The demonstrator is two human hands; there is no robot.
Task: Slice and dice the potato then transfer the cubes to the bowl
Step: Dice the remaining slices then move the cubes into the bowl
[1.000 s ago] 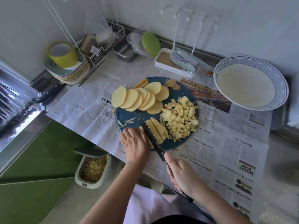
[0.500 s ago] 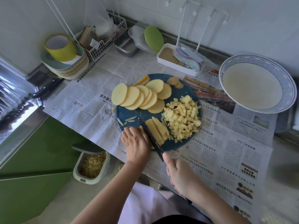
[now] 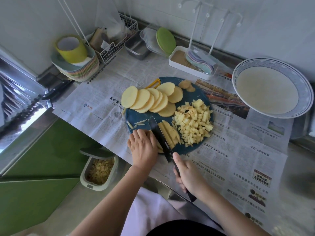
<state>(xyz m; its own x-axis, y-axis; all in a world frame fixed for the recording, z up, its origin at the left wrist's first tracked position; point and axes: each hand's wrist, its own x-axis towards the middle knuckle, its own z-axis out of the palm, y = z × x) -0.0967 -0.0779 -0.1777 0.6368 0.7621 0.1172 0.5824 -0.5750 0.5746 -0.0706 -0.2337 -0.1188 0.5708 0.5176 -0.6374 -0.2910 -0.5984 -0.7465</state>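
A round blue cutting board (image 3: 192,95) lies on newspaper. Fanned potato slices (image 3: 150,100) cover its far left, and a heap of potato cubes (image 3: 194,123) fills its right side. Potato strips (image 3: 168,133) lie at the near edge. My right hand (image 3: 187,178) grips the handle of a black knife (image 3: 159,136), whose blade rests on the strips. My left hand (image 3: 142,147) presses curled fingers on the potato left of the blade. The blue-rimmed white bowl (image 3: 305,92) stands at the far right and holds no potato.
Stacked plates with a yellow cup (image 3: 71,48) stand at the far left beside a wire basket (image 3: 117,41). A steel tin (image 3: 136,46), a green lid (image 3: 165,40) and a white rack tray (image 3: 190,65) line the wall. An open bin of scraps (image 3: 99,171) sits on the floor.
The knife blade has shifted slightly left along the strips toward my left hand. Both hands stay in place at the board's near edge.
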